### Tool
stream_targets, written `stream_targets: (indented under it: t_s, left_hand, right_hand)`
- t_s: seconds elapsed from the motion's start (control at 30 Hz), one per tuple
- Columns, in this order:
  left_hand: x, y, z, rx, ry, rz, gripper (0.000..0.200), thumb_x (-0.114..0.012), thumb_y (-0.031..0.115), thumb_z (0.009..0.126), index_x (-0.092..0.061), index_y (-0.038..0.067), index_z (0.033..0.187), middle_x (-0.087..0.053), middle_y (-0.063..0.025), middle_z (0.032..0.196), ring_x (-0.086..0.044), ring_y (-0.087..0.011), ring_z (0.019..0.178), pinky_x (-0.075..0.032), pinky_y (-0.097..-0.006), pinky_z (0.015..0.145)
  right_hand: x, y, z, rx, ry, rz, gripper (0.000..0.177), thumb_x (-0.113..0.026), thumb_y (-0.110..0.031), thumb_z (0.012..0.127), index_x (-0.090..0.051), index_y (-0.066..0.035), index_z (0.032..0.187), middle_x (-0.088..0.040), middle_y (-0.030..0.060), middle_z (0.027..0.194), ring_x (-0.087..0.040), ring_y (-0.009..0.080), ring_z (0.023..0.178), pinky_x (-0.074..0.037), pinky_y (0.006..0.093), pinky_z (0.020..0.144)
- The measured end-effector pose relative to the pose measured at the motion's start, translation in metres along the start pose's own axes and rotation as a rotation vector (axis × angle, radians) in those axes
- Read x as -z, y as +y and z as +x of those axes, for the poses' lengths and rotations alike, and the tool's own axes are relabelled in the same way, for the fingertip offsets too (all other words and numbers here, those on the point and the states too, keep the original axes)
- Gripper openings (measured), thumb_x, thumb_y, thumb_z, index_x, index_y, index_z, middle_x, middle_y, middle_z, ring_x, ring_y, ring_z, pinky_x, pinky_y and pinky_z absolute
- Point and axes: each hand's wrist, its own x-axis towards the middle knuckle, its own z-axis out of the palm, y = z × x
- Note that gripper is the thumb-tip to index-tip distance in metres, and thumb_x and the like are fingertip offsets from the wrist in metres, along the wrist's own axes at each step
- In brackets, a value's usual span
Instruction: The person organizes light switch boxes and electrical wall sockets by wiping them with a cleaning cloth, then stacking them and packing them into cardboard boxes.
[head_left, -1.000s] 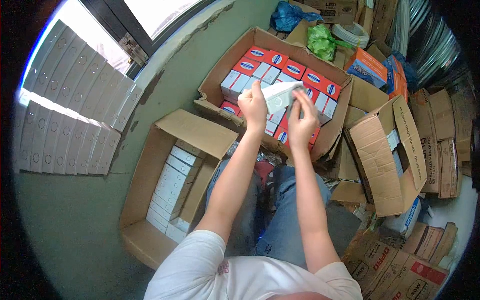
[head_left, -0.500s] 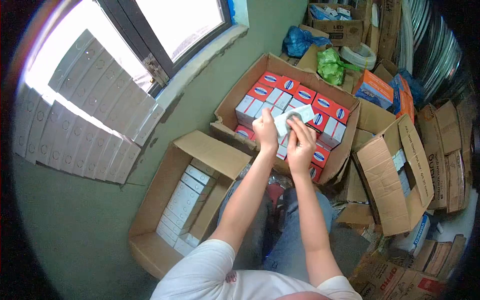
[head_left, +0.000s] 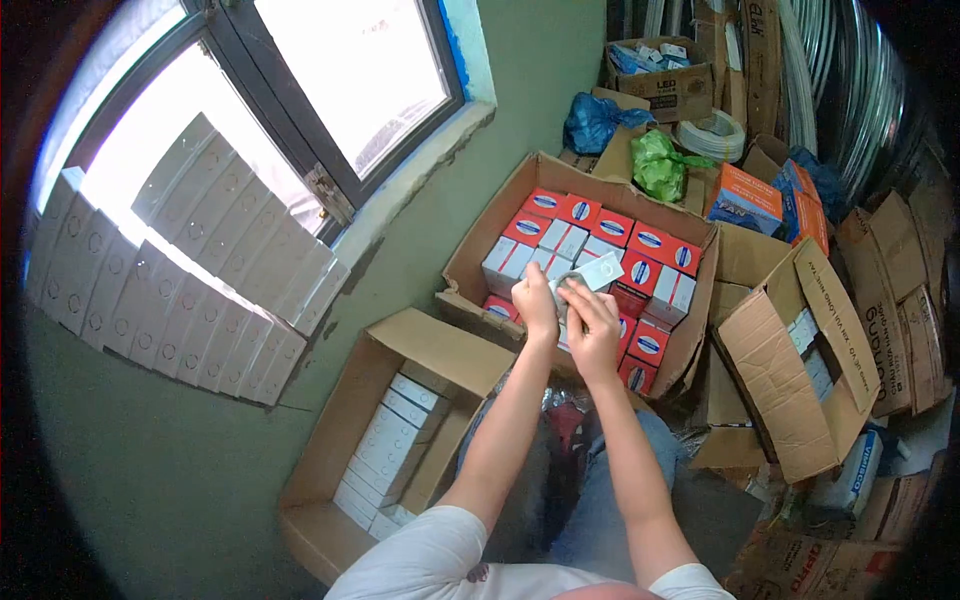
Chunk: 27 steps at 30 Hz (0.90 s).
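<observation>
Both my hands meet over a cardboard carton (head_left: 458, 268) of red and white boxes. My left hand (head_left: 537, 303) is closed at the near left end of a small white box (head_left: 600, 270), its fingers curled. My right hand (head_left: 592, 325) is pressed on the same box, fingers together over a round greyish item (head_left: 568, 284) that they partly cover. The far end of the white box sticks out over the red boxes (head_left: 650, 240). To the lower left, an open carton (head_left: 325, 450) holds rows of white boxes (head_left: 385, 445).
White boxes (head_left: 215, 230) are stacked at the window sill (head_left: 420, 165) on the left. Another open carton (head_left: 780, 385) stands on the right, with flattened cardboard beyond. Green (head_left: 658, 165) and blue (head_left: 598, 122) plastic bags and coiled tubing (head_left: 712, 137) lie behind.
The view has shifted, so the cartons sit slightly lower and further right. My right fingers have moved over the round item and cover more of it.
</observation>
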Motion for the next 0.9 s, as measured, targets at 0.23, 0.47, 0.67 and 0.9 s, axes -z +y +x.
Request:
stream_targets:
  t_s: [0.23, 0.47, 0.67, 0.9]
  left_hand:
    - [-0.006, 0.018, -0.019, 0.066, -0.146, -0.126, 0.048, -0.053, 0.029, 0.092, -0.037, 0.011, 0.051, -0.036, 0.0064, 0.051, -0.030, -0.0056, 0.048, -0.023, -0.0285, 0.046]
    - [-0.006, 0.013, -0.017, 0.248, -0.449, -0.028, 0.047, -0.059, 0.045, 0.091, -0.046, 0.014, 0.057, -0.040, 0.0068, 0.057, -0.038, -0.0057, 0.054, -0.028, -0.0243, 0.052]
    - [0.000, 0.037, -0.016, 0.276, -0.879, 0.107, 0.039, -0.059, 0.048, 0.090, -0.054, 0.009, 0.083, -0.051, 0.0038, 0.077, -0.046, -0.0067, 0.071, -0.036, -0.0226, 0.061]
    - [0.002, 0.044, -0.021, 0.177, -1.225, 0.161, 0.050, -0.065, 0.035, 0.089, -0.055, 0.003, 0.125, -0.058, -0.0016, 0.095, -0.053, -0.0095, 0.090, -0.045, -0.0253, 0.076]
  right_hand:
    - [0.021, 0.047, 0.011, -0.124, 0.252, -0.210, 0.024, -0.054, -0.006, 0.090, -0.068, -0.006, 0.109, -0.065, 0.0122, 0.115, -0.059, 0.0278, 0.100, -0.046, 0.0367, 0.089]
    - [0.030, 0.079, 0.009, -0.721, 0.487, 0.408, 0.035, -0.042, -0.025, 0.099, -0.060, -0.001, 0.116, -0.063, 0.0096, 0.111, -0.058, 0.0202, 0.103, -0.043, 0.0329, 0.090]
    - [0.045, 0.079, 0.016, -0.719, 0.481, 0.542, 0.038, -0.046, -0.033, 0.099, -0.061, 0.000, 0.110, -0.063, 0.0072, 0.107, -0.057, 0.0150, 0.099, -0.043, 0.0292, 0.085]
    - [0.053, 0.076, 0.019, -0.663, 0.457, 0.450, 0.040, -0.058, -0.036, 0.094, -0.061, 0.001, 0.110, -0.063, 0.0074, 0.105, -0.058, 0.0154, 0.098, -0.044, 0.0288, 0.086]
